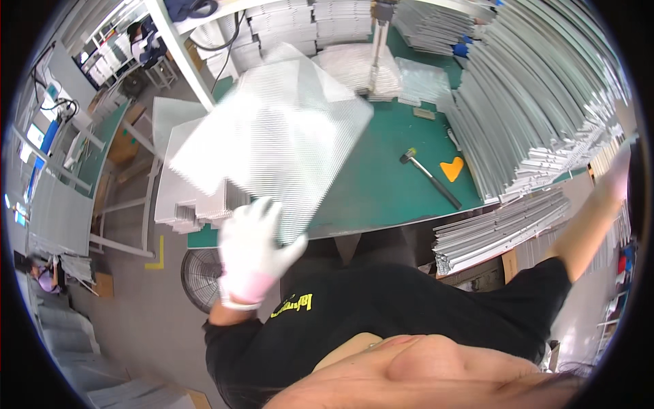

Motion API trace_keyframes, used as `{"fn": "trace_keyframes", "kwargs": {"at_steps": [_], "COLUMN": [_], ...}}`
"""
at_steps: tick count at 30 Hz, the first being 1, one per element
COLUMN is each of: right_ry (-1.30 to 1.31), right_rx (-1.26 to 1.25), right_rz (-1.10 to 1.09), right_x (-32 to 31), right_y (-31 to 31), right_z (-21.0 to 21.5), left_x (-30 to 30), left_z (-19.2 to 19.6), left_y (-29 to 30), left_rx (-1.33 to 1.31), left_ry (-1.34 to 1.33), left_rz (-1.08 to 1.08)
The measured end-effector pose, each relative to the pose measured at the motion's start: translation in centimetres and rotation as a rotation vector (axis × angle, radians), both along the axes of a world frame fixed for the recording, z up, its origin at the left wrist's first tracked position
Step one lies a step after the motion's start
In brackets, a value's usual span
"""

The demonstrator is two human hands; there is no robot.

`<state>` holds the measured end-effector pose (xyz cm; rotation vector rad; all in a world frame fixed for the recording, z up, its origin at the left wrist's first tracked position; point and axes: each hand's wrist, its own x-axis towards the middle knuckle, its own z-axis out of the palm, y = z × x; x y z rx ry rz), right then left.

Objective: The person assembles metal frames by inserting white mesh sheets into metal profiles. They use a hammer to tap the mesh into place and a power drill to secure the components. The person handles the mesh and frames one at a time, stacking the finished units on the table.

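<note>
Green table: one work table is bearing the work; its bare middle is probably offering the safest room for turning a wide sheet.
Tall stack: one tall stack of grey strips is standing on the table's right side; its pieces are overlapping too closely for counting.
Ribbed sheet: the translucent ribbed sheet is slanting over the table's left part, above a pile of pale sheets; good handling is likely meaning a level carry, with both edges supported against bending. Blur is hiding whether one sheet or several are showing.
Lower bundle: one bundle of strips is lying below the table's edge, its pieces uncounted.
Left hand: one white-gloved hand is pinching the sheet's near corner between thumb and fingers; firm, not crushing, pressure is seeming best.
Right hand: one hand is blurring at the far right; its grip is escaping judgement.
Hammer: one is lying on the table.
Orange piece: one is lying beside the hammer.
</note>
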<state>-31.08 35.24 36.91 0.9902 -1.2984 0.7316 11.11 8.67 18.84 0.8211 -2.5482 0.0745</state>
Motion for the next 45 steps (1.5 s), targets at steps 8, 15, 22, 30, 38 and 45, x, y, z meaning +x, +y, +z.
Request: {"fn": "trace_keyframes", "kwargs": {"at_steps": [8, 15, 22, 30, 38, 45], "right_ry": [-2.457, -2.481, -2.013, -1.811, -1.721, -1.399], "right_rx": [0.629, 0.594, 0.691, 0.483, 0.171, 0.828], "right_rz": [1.265, 2.111, 1.908, 1.998, 1.614, 0.401], "right_x": [13.0, 21.8, 27.6, 26.6, 10.5, 5.6], "right_y": [-17.6, -28.2, -38.1, -42.0, -29.0, -21.5], "right_z": [-38.9, -36.4, -30.6, -28.5, -32.1, -39.8], "left_x": [0.2, 4.2, 10.0, 11.7, 6.8, 3.5], "left_z": [-4.7, -5.3, -7.3, -7.8, -9.0, -9.7], "left_y": [-2.3, -0.9, -4.1, -4.9, -8.1, -13.1], "left_rx": [0.145, 0.007, -0.002, -0.479, -0.179, -0.101], "left_ry": [-0.039, 0.073, 0.120, 0.656, 0.285, 0.012], "left_rz": [0.099, 0.128, 0.289, 0.393, 0.174, 0.001]}}
